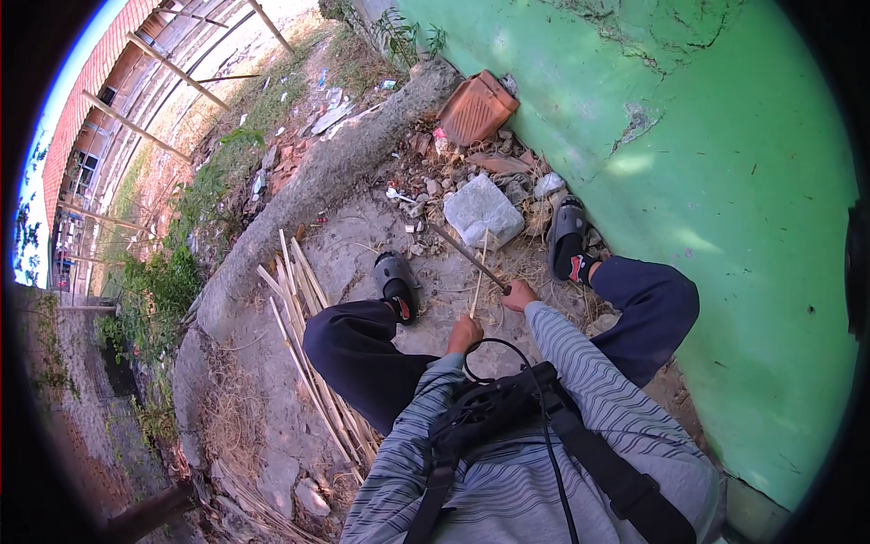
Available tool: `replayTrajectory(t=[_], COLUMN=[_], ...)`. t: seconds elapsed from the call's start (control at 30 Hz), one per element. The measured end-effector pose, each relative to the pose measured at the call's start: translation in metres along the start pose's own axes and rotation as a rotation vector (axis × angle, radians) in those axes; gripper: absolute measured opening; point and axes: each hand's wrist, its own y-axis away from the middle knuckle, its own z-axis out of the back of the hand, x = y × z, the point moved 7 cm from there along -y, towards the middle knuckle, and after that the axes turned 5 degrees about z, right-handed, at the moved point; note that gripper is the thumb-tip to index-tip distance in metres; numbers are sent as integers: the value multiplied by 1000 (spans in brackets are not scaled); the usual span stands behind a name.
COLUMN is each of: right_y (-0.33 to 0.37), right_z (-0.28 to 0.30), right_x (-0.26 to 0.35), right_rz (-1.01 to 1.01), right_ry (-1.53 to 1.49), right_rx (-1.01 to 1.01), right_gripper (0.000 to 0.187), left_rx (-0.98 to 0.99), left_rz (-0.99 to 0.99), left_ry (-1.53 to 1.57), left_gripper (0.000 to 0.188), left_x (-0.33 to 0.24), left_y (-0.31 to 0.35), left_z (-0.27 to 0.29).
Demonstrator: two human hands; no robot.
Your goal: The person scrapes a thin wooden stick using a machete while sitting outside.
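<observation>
My left hand (465,335) is closed around the near end of a thin, pale bamboo strip (478,283). The strip points away from me, its far end at the near edge of a whitish stone block (483,208). In my right hand (520,295) is the handle of a long knife (466,255). Its narrow dark blade slants away to the left, passing close to the strip; whether they touch I cannot tell. Both hands are between my spread knees, short of the block. A bundle of split bamboo strips (313,376) lies on the ground beside my left leg.
A green wall (725,227) rises close on my right. Rubble (435,189) and an orange roof tile (478,109) lie beyond the block. A low, rough concrete ridge (317,172) curves along the left, with plants behind it. A black cable (549,426) hangs over my front.
</observation>
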Motion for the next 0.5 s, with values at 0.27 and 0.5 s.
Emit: replayTrajectory(t=[0.27,0.5], right_y=[27,7], right_z=[5,9], right_x=[26,5], right_rz=[126,52], right_ry=[29,112], right_rx=[82,60], right_gripper=[29,28], left_rx=[15,-53], left_rz=[44,-32], left_ry=[24,41], left_gripper=[41,44], left_x=[20,2], left_y=[-7,-4], left_z=[0,2])
